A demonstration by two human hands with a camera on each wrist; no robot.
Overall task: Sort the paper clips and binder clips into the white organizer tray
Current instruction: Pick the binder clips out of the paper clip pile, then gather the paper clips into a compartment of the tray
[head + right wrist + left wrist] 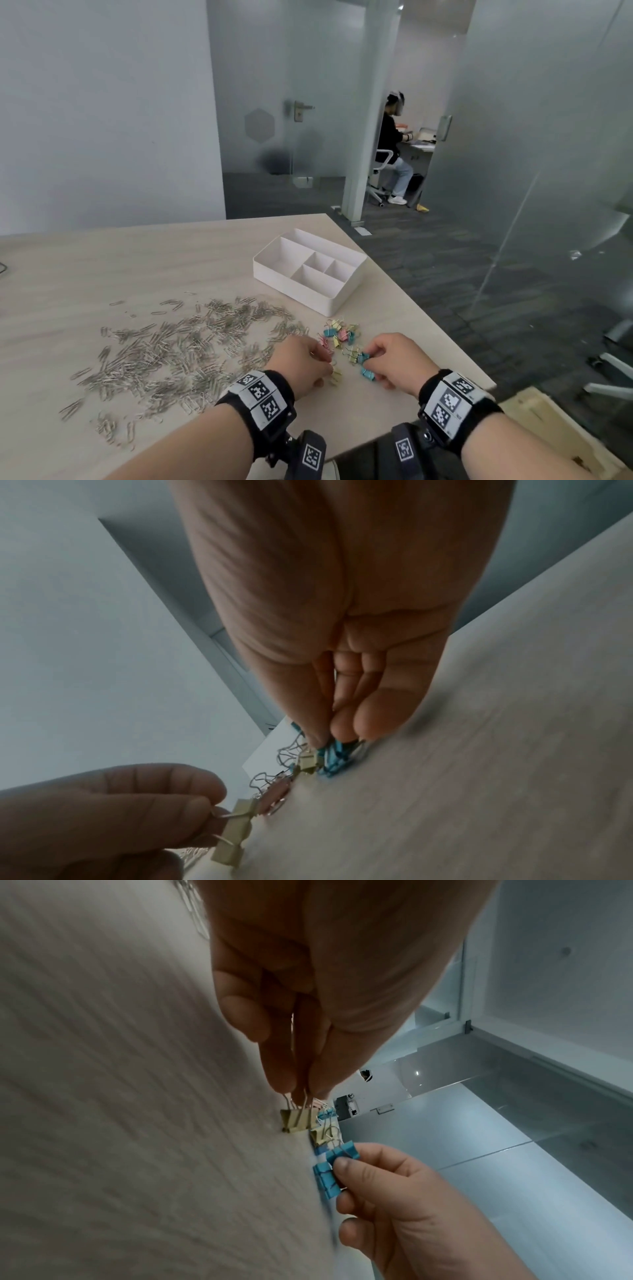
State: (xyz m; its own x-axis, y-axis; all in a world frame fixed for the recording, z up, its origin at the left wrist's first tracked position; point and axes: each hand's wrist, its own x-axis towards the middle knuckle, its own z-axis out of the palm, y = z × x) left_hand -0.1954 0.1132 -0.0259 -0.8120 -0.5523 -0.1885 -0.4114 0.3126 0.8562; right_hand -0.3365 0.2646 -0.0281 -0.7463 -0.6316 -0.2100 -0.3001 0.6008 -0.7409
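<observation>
A white organizer tray (274, 274) with several compartments stands near the table's right edge. Silver paper clips (178, 346) lie scattered to its left. A small heap of pink, yellow and blue binder clips (340, 334) lies in front of the tray. My left hand (301, 366) pinches the wire handles of a yellow binder clip (297, 1120), which touches the table. My right hand (397, 359) pinches a blue binder clip (337, 753) at the near end of the heap. Another blue binder clip (368, 373) lies under the right thumb.
The table's right edge (428, 329) runs diagonally close to my right hand. A wooden crate (555, 428) stands below that edge. Frosted glass walls and a glass door stand behind the table, and a person (394, 147) sits at a desk far beyond.
</observation>
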